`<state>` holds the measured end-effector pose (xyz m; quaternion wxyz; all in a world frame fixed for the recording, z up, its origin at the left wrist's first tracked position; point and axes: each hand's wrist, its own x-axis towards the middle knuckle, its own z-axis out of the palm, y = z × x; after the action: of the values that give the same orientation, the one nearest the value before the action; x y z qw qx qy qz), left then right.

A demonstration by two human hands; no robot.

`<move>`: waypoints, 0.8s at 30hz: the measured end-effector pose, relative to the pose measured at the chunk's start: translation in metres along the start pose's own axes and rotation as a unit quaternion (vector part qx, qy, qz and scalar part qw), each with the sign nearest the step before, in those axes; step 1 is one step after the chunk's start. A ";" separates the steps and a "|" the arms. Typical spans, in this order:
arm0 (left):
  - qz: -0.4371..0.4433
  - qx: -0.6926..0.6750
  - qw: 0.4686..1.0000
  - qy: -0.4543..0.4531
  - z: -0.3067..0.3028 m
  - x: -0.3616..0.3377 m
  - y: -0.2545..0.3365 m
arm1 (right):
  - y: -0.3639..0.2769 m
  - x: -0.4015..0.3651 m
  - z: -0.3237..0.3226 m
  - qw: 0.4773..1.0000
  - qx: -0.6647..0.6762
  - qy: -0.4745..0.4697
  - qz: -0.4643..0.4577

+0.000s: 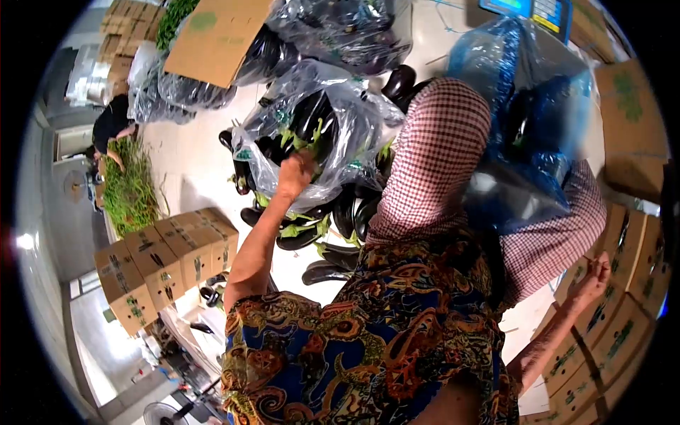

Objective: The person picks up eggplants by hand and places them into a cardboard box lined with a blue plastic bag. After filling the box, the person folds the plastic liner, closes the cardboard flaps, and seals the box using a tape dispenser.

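Eggplants (324, 273) are blackish purple, their stems (322, 226) green, trousers (443, 152) checked red and white, shirt (368, 340) multicoloured paisley.

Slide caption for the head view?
Left hand at eggplants in a clear plastic bag, right hand out to the side.

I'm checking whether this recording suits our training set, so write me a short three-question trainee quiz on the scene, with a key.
1. Which of the person's hands is at the opening of the clear plastic bag?
2. True or false: some eggplants lie loose, outside any bag.
3. What lies between the person's legs?
A) a carton
B) a blue plastic bag
C) a digital scale

Key:
1. The left hand.
2. True.
3. B.
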<state>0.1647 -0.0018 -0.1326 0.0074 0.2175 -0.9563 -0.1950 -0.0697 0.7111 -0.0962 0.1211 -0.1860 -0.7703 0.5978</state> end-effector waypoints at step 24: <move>-0.130 -0.020 0.978 -0.164 0.054 0.023 0.010 | -0.144 -0.070 0.172 0.956 -0.083 -0.247 -0.134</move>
<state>0.1341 0.0166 -0.1808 -0.1705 0.3047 -0.9041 -0.2464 -0.0979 0.4989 0.0017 -0.0100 0.0628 -0.8408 0.5375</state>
